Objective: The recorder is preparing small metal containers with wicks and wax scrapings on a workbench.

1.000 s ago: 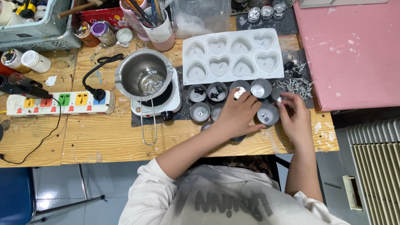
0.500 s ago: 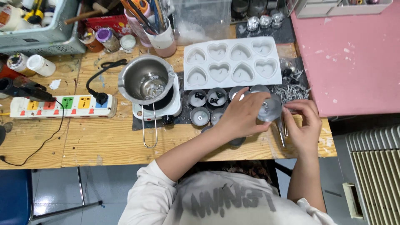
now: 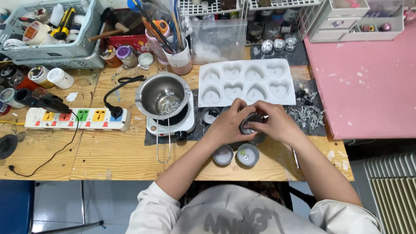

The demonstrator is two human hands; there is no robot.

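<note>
Item: small round metal cup [image 3: 248,126], held above the wooden table [image 3: 86,151], just in front of the white heart-shaped mould [image 3: 246,82]. Left hand [image 3: 229,125] closed around its left side; right hand [image 3: 277,125] gripping its right side, fingers curled. Two filled metal cups [image 3: 236,155] stand on the table just below the hands. Steel pot [image 3: 162,96] sits on a small hotplate to the left; power strip [image 3: 78,119] farther left.
</note>
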